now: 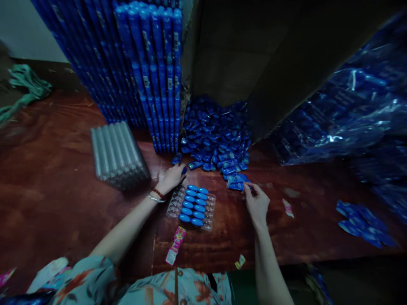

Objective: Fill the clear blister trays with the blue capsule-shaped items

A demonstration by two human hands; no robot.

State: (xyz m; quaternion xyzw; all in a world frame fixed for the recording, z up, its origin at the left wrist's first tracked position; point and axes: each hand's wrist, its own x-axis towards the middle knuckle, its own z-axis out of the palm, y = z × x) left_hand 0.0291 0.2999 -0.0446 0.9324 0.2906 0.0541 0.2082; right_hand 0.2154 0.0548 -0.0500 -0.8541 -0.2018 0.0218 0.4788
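Just left of a clear plastic blister tray (208, 220) is my left hand (171, 178), its fingers bent and partly hidden. A small dark blue piece shows at its fingertips, too blurred to name, and a small blue packet (177, 158) lies right beyond them. Two columns of shiny blue oval pieces (190, 198) fill the middle of the tray, while its outer hollows look bare. To the right of the tray, my right hand (257, 205) pinches the edge of a small blue packet (237, 185) at the front of a heap of blue packets (219, 135).
Tall stacks of blue packaged trays (159, 80) rise behind, beside a cardboard box (235, 55). A stack of clear trays (117, 154) stands left. Blue plastic-wrapped goods (337, 110) sit right. Loose blue wrappers (364, 222) and a pink label strip (176, 245) lie on the reddish table (57, 182).
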